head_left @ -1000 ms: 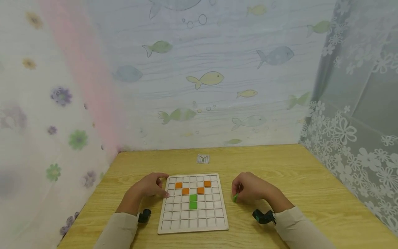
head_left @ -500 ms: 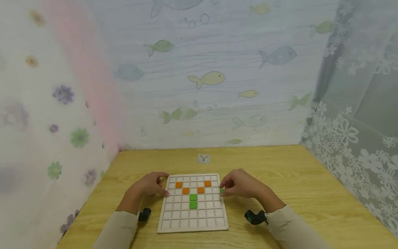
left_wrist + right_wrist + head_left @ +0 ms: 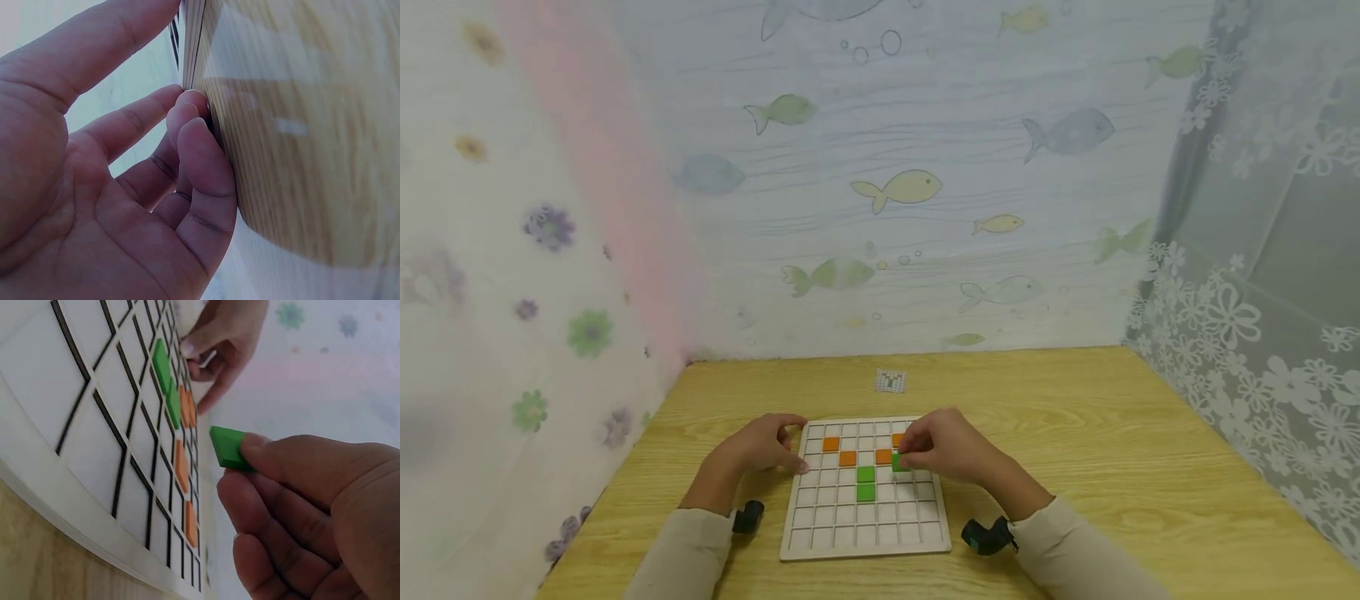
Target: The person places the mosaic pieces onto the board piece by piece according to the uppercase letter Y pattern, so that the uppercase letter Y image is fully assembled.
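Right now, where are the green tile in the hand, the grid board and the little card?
green tile (image 3: 228, 449), right wrist view, its flat face
grid board (image 3: 865, 546), head view, near rim
little card (image 3: 890, 382), head view, middle

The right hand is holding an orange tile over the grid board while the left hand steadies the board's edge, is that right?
Not quite: the tile pinched in the right hand is green, not orange, as the right wrist view shows. The rest stands: it is held over the grid board, and the left hand steadies the board's edge.

No words, numbers or brand marks can be read anywhere. The small card (image 3: 890, 382) on the table (image 3: 1075, 417) shows only a tiny grid pattern.
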Tool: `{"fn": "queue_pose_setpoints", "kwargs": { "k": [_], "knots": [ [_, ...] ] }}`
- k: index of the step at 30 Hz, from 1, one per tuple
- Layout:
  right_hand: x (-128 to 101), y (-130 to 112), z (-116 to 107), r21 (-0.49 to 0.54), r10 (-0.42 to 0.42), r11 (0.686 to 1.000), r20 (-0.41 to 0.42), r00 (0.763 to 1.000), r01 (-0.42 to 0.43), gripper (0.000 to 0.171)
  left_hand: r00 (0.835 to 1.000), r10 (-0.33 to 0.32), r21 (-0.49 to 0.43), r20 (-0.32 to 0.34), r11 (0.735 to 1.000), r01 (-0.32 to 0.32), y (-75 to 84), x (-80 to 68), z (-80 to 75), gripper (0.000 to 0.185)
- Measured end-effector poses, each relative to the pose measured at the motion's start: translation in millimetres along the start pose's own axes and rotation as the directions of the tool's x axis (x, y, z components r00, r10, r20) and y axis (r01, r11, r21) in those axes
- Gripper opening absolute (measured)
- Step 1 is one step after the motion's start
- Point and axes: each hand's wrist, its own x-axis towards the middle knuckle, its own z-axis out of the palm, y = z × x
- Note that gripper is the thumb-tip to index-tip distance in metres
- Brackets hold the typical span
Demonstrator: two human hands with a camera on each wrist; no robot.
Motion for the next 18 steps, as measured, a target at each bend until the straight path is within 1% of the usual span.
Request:
{"fn": "queue_pose_setpoints", "kwargs": {
  "k": [6, 12, 18],
  "knots": [
    [-1, -5, 11, 0.048, 0.018, 0.999, -0.03, 0.999, -0.017, 0.004, 1.0, -0.011, 0.016, 0.001, 1.0, 0.011, -2.5, 2.5, 0.2, 0.085],
    [-1, -10, 22, 0.073, 0.05, 0.996, -0.03, 0.998, -0.047, 0.004, 1.0, 0.008, 0.002, 0.006, 1.0, -0.008, -4.5, 4.7, 0.6, 0.085],
    [-2, -16, 33, 0.105, 0.026, 0.994, -0.031, 0.999, -0.022, 0.004, 1.0, 0.015, 0.008, 0.009, 1.0, -0.016, -5.0, 5.2, 0.5, 0.086]
  ]
}}
